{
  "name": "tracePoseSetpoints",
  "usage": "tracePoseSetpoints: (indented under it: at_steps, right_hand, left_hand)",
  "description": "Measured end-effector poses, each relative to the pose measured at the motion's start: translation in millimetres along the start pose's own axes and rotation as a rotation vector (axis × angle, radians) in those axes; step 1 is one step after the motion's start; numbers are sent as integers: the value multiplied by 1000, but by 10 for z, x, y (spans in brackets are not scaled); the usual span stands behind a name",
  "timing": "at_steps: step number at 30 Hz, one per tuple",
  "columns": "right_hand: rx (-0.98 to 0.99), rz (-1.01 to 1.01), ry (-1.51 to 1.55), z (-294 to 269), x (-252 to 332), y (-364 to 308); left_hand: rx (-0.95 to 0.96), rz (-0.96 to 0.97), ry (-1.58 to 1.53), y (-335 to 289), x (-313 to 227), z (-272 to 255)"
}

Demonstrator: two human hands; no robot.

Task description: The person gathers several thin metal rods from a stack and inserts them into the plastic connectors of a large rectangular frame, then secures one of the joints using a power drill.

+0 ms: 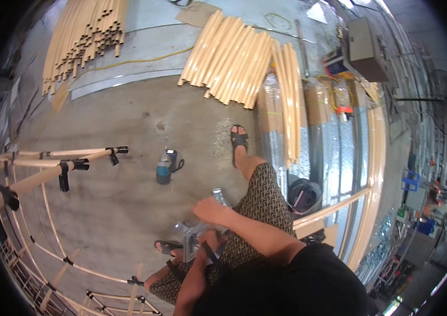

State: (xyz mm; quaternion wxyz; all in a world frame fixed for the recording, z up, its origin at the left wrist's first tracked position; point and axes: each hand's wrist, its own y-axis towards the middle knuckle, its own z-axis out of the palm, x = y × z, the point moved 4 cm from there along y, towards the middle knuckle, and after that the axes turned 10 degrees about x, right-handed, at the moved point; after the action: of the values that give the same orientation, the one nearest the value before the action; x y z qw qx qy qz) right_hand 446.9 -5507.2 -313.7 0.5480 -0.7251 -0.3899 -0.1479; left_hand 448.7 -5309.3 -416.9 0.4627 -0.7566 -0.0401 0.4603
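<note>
Low in front of my body, my right hand (211, 210) is curled into a fist; what it grips is hidden. Just below it, my left hand (209, 237) is closed on a silver-grey, angular metal-looking piece (194, 250), its fingers partly hidden. Shiny ends of silvery parts show beside the hands, one beyond the right fist (219, 196) and one left of the left hand (182, 227). Whether these belong to one object I cannot tell. On the concrete floor ahead stands a teal and black cordless drill (164, 169).
Left of me stands a frame of cream pipes with black joints (65, 169). Cream pipes (228, 58) lie bundled ahead; another pile (86, 37) is far left. Plastic-wrapped packs (334, 142) and a black bucket (304, 196) are at right. A yellow cord (134, 61) crosses the floor.
</note>
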Motion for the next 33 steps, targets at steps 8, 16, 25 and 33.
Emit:
tracePoseSetpoints:
  at_steps: [8,16,25,33]
  right_hand:
    - [-329,-161,-15,-717,-153,10]
    - [-169,-222,-126,-152,-549,159]
    - [-128,-64,-323,79,-937,129]
    - [-14,-17,-177,316,-882,-213]
  left_hand:
    - [-162,411,-702,11,373,432]
    - [-282,-81,-605,433,446,457]
    - [-405,3,-192,1033,1285,1107]
    - [84,-321,61,83,536,938]
